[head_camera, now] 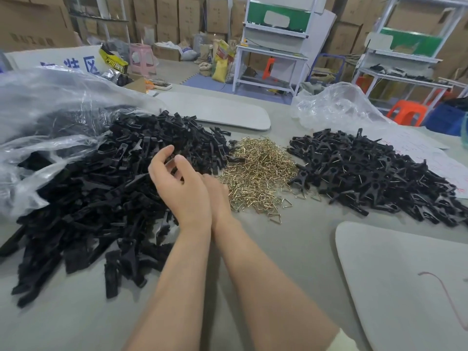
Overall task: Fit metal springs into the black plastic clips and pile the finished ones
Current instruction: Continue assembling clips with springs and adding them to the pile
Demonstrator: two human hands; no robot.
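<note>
Three heaps: matte black clips (101, 198) left, brassy bent-wire springs (258, 171) middle, finished clips (374, 173) right. Your left hand (179, 188) pinches one clip (170, 162); your right hand (219, 196) is mostly hidden, grip unclear.

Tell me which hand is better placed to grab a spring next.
Probably right: the right hand sits beside the spring pile; the left hand is over the loose black clips.

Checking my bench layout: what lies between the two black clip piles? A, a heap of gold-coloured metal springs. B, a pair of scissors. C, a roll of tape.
A: the heap of springs sits between the loose clip pile on the left and the sprung clip pile on the right.
</note>
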